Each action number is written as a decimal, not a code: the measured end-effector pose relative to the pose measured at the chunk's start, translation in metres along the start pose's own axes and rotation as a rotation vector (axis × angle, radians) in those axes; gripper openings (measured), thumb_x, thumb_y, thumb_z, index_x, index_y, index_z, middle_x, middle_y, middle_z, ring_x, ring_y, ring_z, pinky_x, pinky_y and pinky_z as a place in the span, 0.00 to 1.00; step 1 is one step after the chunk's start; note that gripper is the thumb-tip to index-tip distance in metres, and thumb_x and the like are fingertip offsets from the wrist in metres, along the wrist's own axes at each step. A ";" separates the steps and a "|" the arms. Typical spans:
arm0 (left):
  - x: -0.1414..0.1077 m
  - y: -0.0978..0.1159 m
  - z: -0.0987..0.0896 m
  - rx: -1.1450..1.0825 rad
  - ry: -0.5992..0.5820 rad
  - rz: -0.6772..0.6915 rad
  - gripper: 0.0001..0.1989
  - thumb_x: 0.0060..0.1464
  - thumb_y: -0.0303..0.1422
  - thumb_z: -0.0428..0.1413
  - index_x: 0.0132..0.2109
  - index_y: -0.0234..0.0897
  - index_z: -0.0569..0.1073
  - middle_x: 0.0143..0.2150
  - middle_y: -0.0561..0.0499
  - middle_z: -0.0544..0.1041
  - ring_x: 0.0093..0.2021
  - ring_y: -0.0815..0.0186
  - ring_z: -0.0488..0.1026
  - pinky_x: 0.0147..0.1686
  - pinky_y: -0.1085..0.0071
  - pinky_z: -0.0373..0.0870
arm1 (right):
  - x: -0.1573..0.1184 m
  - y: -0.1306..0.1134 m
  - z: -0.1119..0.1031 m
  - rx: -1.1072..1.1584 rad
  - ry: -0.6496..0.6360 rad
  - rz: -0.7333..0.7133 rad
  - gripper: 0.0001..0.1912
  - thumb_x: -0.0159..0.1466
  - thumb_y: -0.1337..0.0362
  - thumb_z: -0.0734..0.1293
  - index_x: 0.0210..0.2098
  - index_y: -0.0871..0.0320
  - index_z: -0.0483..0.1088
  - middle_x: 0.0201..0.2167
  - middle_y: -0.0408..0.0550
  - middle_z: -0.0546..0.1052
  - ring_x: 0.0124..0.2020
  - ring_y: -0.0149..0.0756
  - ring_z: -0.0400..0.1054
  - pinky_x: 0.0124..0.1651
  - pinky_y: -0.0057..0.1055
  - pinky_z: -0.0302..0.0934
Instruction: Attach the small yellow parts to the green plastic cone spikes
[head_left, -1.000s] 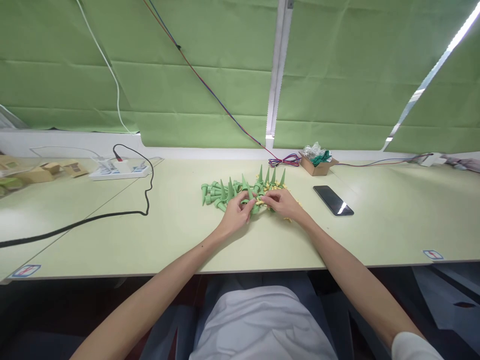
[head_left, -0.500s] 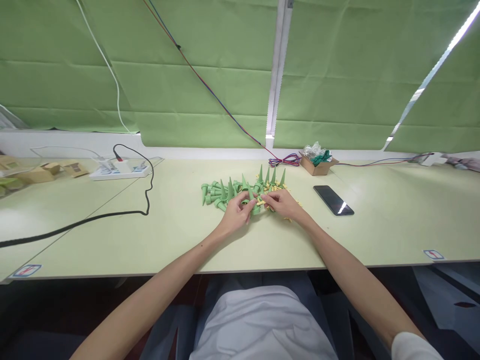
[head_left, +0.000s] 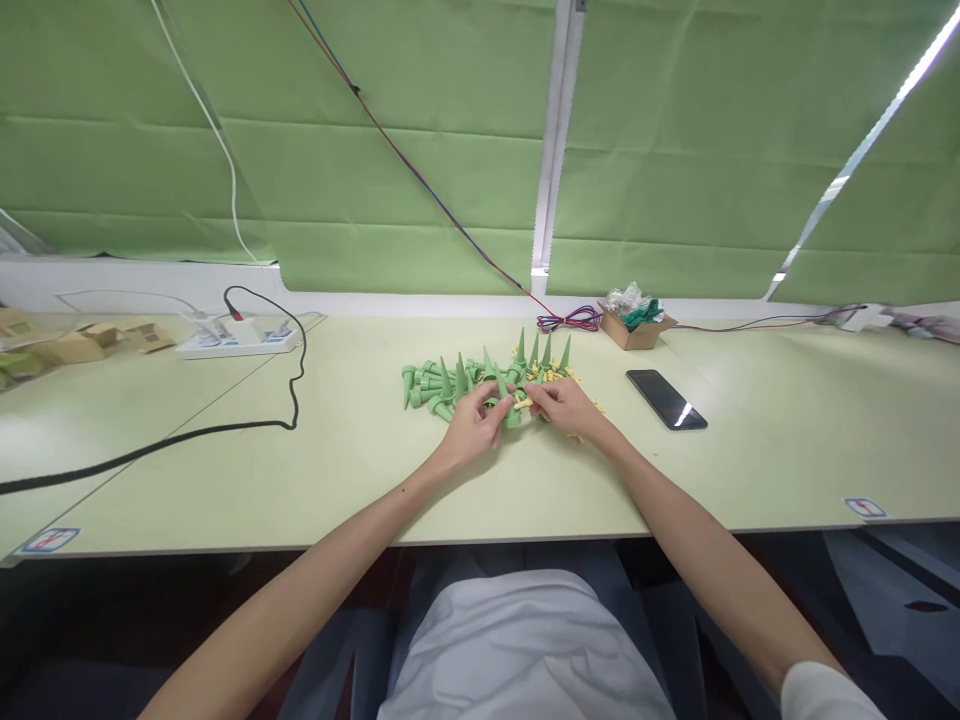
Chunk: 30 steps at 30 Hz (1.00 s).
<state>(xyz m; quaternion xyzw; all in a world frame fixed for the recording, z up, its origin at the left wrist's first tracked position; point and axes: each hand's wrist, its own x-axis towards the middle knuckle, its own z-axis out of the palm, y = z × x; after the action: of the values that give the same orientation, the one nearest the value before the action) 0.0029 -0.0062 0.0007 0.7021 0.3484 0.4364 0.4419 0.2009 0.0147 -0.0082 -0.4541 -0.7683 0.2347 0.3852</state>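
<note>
My left hand (head_left: 478,418) is closed around a green plastic spike (head_left: 503,387), a cone with a wider collar at its base. My right hand (head_left: 562,403) pinches a small yellow plastic piece (head_left: 523,403) against the side of that spike's base. Whether the piece sits in a hole there is too small to tell. Several more green spikes (head_left: 433,384) lie heaped behind and left of my hands, and some stand point up. Small yellow pieces (head_left: 574,376) are scattered behind and beside my right hand, which partly hides them.
A black phone (head_left: 667,399) lies to the right. Behind it stands a small cardboard box (head_left: 636,335) with clear plastic and green stuff inside. A coiled red and blue wire (head_left: 570,320) is near the wall. At left, a black cable (head_left: 225,428) runs from a white power strip (head_left: 238,347).
The yellow piece has turned slightly between my right fingers at the spike's base. Both hands have stayed almost in place.
</note>
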 end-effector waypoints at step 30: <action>0.000 -0.001 0.000 -0.032 0.041 -0.008 0.19 0.60 0.44 0.55 0.48 0.33 0.73 0.18 0.59 0.62 0.13 0.75 0.55 0.14 0.76 0.51 | 0.000 0.001 0.002 0.074 -0.021 0.005 0.25 0.67 0.47 0.61 0.24 0.59 0.73 0.17 0.42 0.69 0.20 0.30 0.61 0.28 0.28 0.56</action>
<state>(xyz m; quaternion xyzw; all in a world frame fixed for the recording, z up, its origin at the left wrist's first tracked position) 0.0024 -0.0053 -0.0003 0.6845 0.3532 0.4545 0.4475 0.1999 0.0152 -0.0095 -0.4388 -0.7620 0.2690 0.3930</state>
